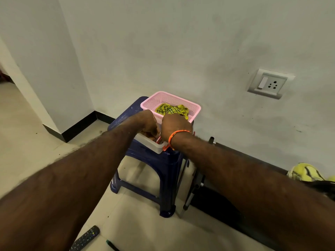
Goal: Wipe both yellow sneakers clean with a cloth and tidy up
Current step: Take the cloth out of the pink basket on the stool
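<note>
Your left hand point(147, 122) and right hand point(175, 125) curl into the smooth white tub point(154, 144); fingers hidden (can't tell grip), crumpled checked cloth point(171, 109) in pink mesh basket point(195, 107).

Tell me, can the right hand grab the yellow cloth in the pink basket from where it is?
Probably yes. The right hand is at the near rim of the pink basket, and the yellow cloth lies uncovered just past it. The basket is open on top, with nothing in between.

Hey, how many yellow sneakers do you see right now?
2, both on the floor at the far right: one sneaker by the wall, and a sliver of a second cut off by the frame edge.
</note>
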